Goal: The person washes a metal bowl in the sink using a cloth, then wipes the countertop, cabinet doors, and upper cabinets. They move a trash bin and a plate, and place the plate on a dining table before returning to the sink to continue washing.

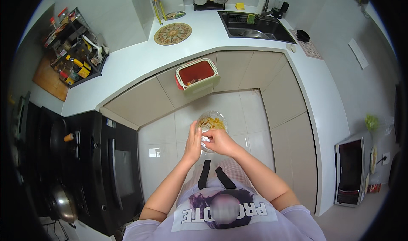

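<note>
In front of my body, over the floor, is a clear glass bowl (220, 117) with yellowish-brown food bits in it. My left hand (193, 145) grips the bowl along its left side, fingers pointing away from me. A crumpled white tissue or paper (205, 140) is pinched in the fingers of my right hand (221, 142), over the near part of the bowl. Both hands cover part of the bowl's near half. A small pale round shape shows beside my left fingertips; what it is cannot be told.
Ahead, a lidded waste bin (196, 72) hangs open on the cabinet front, with some scraps inside. Behind it runs a white countertop (127, 62) with a black sink (228, 24). A black stove and oven (124, 170) stand at left, a microwave (350, 170) at right.
</note>
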The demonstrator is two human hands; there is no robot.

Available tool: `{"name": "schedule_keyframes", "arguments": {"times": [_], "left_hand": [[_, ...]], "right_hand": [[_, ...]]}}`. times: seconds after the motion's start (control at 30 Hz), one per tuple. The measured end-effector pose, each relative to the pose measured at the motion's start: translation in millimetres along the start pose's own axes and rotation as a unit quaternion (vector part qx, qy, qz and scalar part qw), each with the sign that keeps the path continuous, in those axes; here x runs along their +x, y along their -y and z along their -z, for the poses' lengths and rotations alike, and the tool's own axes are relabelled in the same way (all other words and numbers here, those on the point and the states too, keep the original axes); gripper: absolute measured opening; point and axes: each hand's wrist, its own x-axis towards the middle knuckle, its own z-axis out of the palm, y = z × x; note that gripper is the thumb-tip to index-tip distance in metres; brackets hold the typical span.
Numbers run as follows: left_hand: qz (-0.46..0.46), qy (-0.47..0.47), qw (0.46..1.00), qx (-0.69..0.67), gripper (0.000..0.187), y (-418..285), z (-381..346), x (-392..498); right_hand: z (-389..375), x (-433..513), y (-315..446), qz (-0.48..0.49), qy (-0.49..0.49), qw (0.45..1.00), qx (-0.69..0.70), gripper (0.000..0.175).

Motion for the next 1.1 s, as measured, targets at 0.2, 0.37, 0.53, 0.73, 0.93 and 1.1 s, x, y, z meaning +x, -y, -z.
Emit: {"name": "schedule_keyframes", "arguments": {"times": [0.2, 0.37, 0.53, 0.73, 0.93, 1.1], "left_hand": [[0.106, -0.063, 0.987, -0.103, 0.056, 35, 1, 127], [0.147, -0.195, 0.946, -0.214, 0.062, 46, 19, 191], [0.034, -0.28, 0.941, -0.188, 0.064, 41, 6, 237], [0.071, -0.301, 0.934, -0.178, 0.066, 15, -14, 300], [0.067, -0.29, 0.933, -0.202, 0.067, 46, -22, 377], [0.072, -0.228, 0.944, -0.227, 0.068, 27, -51, 466]], "right_hand": [[69, 118, -75, 0.019, 0.062, 0.959, 0.276, 0.019], [171, 219, -117, 0.01, -0.045, 0.869, 0.493, 0.023], [200, 311, -153, -0.076, -0.036, 0.881, 0.465, 0.024], [184, 414, -237, -0.104, -0.023, 0.993, 0.057, 0.046], [252, 418, -285, -0.025, 0.098, 0.99, 0.095, 0.032], [384, 368, -310, -0.064, 0.007, 0.996, 0.067, 0.029]]}}
